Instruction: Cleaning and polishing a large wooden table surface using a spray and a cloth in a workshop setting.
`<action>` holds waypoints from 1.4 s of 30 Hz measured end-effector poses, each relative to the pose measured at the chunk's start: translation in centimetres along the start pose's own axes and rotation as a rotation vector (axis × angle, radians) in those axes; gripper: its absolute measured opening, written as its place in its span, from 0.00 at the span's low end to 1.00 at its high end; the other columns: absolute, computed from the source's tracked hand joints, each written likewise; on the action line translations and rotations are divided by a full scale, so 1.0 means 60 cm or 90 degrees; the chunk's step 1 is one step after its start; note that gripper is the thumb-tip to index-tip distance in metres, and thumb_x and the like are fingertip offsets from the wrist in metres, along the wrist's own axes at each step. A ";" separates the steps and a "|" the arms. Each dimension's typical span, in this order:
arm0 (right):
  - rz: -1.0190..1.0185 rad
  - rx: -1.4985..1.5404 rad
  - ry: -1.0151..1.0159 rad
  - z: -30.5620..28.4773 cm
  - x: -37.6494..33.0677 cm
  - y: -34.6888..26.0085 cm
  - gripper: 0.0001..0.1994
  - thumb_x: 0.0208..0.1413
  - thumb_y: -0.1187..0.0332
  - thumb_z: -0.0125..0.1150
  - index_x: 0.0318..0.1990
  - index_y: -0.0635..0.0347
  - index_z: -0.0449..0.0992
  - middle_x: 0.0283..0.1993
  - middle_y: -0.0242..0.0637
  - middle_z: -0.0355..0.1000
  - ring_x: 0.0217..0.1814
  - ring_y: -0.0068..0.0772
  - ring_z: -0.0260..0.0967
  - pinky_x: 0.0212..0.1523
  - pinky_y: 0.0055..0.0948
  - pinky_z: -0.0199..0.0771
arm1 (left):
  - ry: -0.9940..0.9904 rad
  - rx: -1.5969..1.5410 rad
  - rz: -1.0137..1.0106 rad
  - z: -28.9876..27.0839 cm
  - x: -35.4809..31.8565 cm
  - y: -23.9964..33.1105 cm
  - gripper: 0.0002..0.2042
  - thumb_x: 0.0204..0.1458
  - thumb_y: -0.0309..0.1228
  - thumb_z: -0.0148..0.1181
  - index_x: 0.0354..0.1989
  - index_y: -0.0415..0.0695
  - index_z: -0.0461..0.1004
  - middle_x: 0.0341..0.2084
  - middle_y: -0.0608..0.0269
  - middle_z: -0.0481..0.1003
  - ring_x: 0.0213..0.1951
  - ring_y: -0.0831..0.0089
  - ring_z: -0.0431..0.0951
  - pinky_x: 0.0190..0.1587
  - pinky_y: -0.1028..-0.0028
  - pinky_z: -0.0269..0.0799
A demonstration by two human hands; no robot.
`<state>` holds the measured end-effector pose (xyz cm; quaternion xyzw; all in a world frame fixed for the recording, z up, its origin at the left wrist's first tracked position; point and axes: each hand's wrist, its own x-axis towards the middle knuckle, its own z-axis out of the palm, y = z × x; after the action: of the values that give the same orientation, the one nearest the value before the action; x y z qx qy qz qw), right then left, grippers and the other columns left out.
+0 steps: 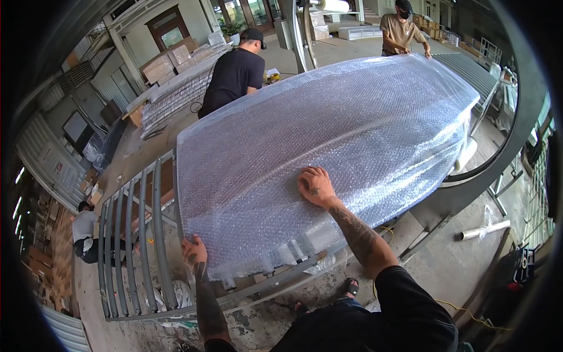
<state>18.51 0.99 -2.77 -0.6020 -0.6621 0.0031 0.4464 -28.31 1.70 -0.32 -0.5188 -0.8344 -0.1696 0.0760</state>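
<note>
A large, long panel-like item wrapped in clear bubble wrap point(305, 135) lies across a metal roller frame in front of me. My left hand point(194, 251) is at its near left corner, fingers bent around the edge of the wrap. Resting on top, my right hand point(316, 186) presses the wrap near the middle of the near side, palm down with the fingers slightly bent and nothing held in them. Folds run through the film beyond that hand. Along the near edge, strips of the wrap hang loosely over the frame.
Grey rollers point(141, 240) extend to the left, and a dark ring-shaped frame point(498, 146) curves round the right end. A person in black point(234, 76) bends at the far side; another in brown point(404, 32) touches the far right end. A cardboard tube point(484, 230) lies right; a yellow cord point(469, 311) crosses the floor.
</note>
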 end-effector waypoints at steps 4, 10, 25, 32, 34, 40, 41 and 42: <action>0.009 -0.013 0.006 0.003 -0.002 0.005 0.08 0.50 0.64 0.60 0.38 0.52 0.77 0.51 0.36 0.73 0.59 0.41 0.66 0.64 0.45 0.57 | -0.040 0.004 0.006 -0.010 -0.013 0.015 0.29 0.56 0.50 0.48 0.61 0.43 0.62 0.53 0.45 0.70 0.54 0.47 0.70 0.54 0.54 0.68; 0.009 -0.016 -0.005 0.003 -0.004 0.001 0.08 0.51 0.65 0.60 0.38 0.53 0.77 0.50 0.35 0.74 0.57 0.40 0.67 0.61 0.42 0.60 | -0.031 0.021 0.033 -0.003 -0.020 0.011 0.30 0.56 0.50 0.49 0.62 0.43 0.60 0.56 0.43 0.67 0.53 0.46 0.71 0.54 0.54 0.67; -0.001 -0.021 0.026 0.012 0.005 0.003 0.06 0.53 0.70 0.57 0.35 0.61 0.76 0.46 0.39 0.77 0.50 0.45 0.72 0.54 0.39 0.68 | -0.039 -0.020 0.161 0.013 -0.019 -0.006 0.35 0.54 0.50 0.52 0.64 0.39 0.55 0.62 0.41 0.58 0.61 0.45 0.61 0.60 0.52 0.59; -0.008 -0.002 0.017 0.006 0.008 -0.003 0.06 0.53 0.71 0.57 0.34 0.64 0.76 0.45 0.41 0.77 0.48 0.47 0.73 0.51 0.39 0.71 | -0.147 0.032 0.303 -0.020 -0.031 -0.006 0.40 0.54 0.56 0.50 0.69 0.44 0.49 0.68 0.37 0.45 0.68 0.40 0.46 0.67 0.48 0.47; 0.010 -0.006 0.017 0.006 0.008 -0.006 0.06 0.53 0.71 0.57 0.35 0.64 0.76 0.45 0.41 0.77 0.49 0.47 0.73 0.52 0.38 0.71 | -0.143 0.028 0.309 -0.021 -0.033 -0.007 0.40 0.53 0.57 0.50 0.69 0.44 0.50 0.68 0.36 0.44 0.68 0.39 0.46 0.67 0.48 0.46; 0.014 -0.001 0.021 0.008 0.008 -0.006 0.07 0.53 0.71 0.57 0.35 0.63 0.77 0.44 0.41 0.77 0.48 0.47 0.73 0.52 0.38 0.71 | -0.111 0.029 0.304 -0.023 -0.039 -0.003 0.39 0.54 0.56 0.50 0.69 0.44 0.52 0.68 0.36 0.46 0.68 0.39 0.47 0.66 0.48 0.47; 0.015 -0.001 0.020 0.008 0.008 -0.006 0.07 0.53 0.71 0.57 0.35 0.63 0.77 0.44 0.41 0.77 0.48 0.47 0.73 0.52 0.38 0.71 | -0.104 0.029 0.304 -0.024 -0.039 -0.003 0.38 0.54 0.56 0.50 0.68 0.44 0.52 0.67 0.36 0.47 0.68 0.39 0.47 0.66 0.47 0.48; 0.011 -0.003 0.020 0.008 0.009 -0.004 0.06 0.53 0.71 0.57 0.35 0.63 0.77 0.44 0.41 0.77 0.48 0.47 0.73 0.51 0.38 0.71 | -0.097 0.028 0.305 -0.024 -0.040 -0.001 0.38 0.54 0.56 0.50 0.68 0.45 0.53 0.67 0.36 0.47 0.68 0.39 0.48 0.66 0.47 0.48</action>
<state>18.10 1.62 -2.62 -0.6089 -0.6495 -0.0041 0.4553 -27.39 -0.87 0.31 -0.7111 -0.6947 -0.0891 0.0620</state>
